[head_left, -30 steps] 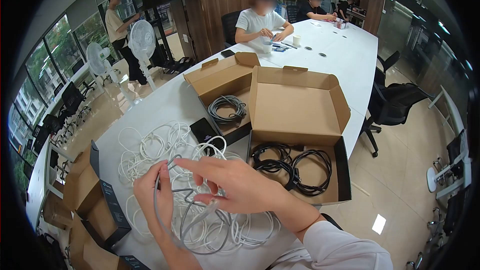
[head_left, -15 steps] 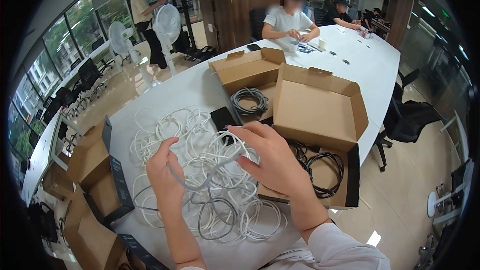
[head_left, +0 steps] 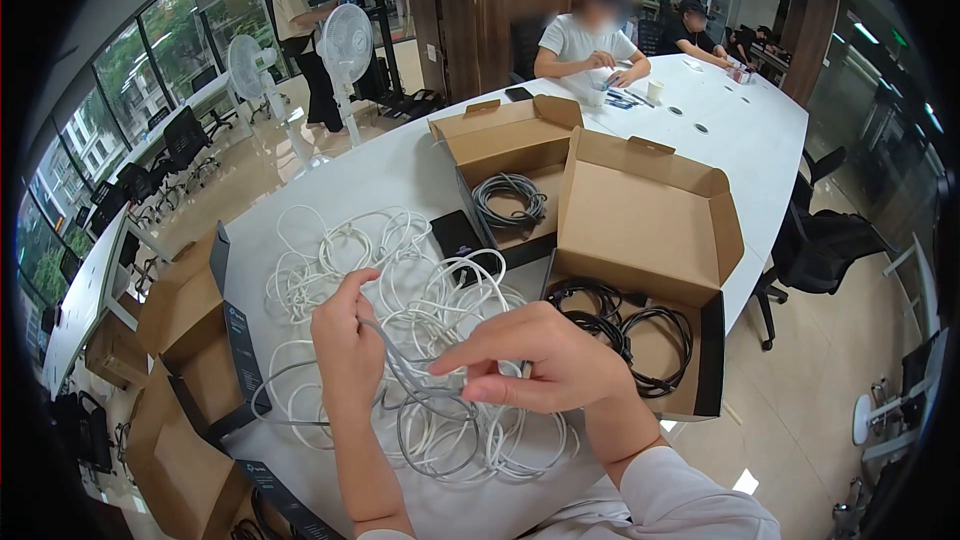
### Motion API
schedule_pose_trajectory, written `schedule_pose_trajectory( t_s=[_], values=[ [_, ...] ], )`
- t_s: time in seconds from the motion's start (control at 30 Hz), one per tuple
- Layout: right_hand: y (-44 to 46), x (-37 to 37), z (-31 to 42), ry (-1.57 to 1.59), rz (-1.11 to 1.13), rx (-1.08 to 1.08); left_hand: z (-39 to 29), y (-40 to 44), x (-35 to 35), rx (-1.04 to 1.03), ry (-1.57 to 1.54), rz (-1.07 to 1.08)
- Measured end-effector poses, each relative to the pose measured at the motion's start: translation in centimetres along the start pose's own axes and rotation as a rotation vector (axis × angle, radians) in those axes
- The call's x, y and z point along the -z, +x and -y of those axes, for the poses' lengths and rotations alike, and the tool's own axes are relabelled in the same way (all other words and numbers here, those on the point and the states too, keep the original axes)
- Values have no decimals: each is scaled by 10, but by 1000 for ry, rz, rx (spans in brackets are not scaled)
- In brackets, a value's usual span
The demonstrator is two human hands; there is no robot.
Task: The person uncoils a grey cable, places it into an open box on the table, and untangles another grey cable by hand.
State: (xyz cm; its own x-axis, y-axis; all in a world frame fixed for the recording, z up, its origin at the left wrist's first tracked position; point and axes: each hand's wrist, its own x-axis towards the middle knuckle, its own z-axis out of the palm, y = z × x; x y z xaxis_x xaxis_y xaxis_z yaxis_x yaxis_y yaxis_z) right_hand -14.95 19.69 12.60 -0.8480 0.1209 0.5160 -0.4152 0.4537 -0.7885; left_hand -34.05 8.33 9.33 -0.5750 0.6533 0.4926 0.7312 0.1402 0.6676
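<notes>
My left hand [head_left: 350, 345] is closed around a grey cable [head_left: 400, 365] above the pile. One length of it runs out to the left and loops back over the table. My right hand [head_left: 545, 360] is beside it, its thumb and bent fingers at the same grey cable and its index finger stretched to the left. Beneath both hands lies a tangled heap of white cables [head_left: 350, 240], with grey loops mixed in at the front. Part of the heap is hidden by my hands and forearms.
An open cardboard box [head_left: 640, 200] holds coiled black cables [head_left: 655, 345]. Behind it, another box [head_left: 510, 125] contains a grey coil [head_left: 508, 202]. A black box [head_left: 455, 235] stands beside the heap. More open boxes [head_left: 190, 340] are at left. Another person [head_left: 595, 40] sits across the table [head_left: 740, 130].
My right hand has come down toward me, its fingers turning to point left. My left hand has shifted slightly right, and the grey cable between them has drawn into a tighter bundle.
</notes>
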Motion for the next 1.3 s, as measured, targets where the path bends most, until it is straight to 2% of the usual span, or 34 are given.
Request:
schedule_pose_trajectory(
  t_s=[0.13,0.2,0.27,0.37,0.47,0.57,0.7,0.87,0.93,1.03,1.13,1.17,1.23,1.3],
  values=[
    [1,0,-4,22,33,77,-5,0,8,19,-171,181],
    [0,3,-1,53,5,128,-2,3,13,-113,-222,226],
    [0,4,-1,-83,-115,158,-9,3,22,-289,-209,350],
    [3,-2,-9,-192,-245,157,-22,-5,25,-510,-560,436],
    [5,-2,-10,-199,-263,153,-31,-14,17,-450,-601,344],
    [4,-6,-5,-105,-207,27,-16,-13,21,-373,-501,403],
    [3,-8,0,196,-144,-38,-10,-13,21,-429,-585,413],
    [-4,1,-10,602,97,40,-17,-15,25,-456,-667,402],
    [-2,4,-17,748,218,138,-20,-19,26,-424,-698,378],
    [0,-9,0,771,-9,49,-16,-28,23,-375,-704,238],
    [5,-16,6,870,-115,-75,-26,-36,22,-330,-616,106],
    [5,-16,3,866,-121,-53,-31,-36,23,-321,-571,68],
    [4,-15,-10,856,-135,-6,-29,-36,25,-317,-538,187],
    [6,-22,-26,730,-197,167,-33,-36,23,-292,-556,245]
  ],
)
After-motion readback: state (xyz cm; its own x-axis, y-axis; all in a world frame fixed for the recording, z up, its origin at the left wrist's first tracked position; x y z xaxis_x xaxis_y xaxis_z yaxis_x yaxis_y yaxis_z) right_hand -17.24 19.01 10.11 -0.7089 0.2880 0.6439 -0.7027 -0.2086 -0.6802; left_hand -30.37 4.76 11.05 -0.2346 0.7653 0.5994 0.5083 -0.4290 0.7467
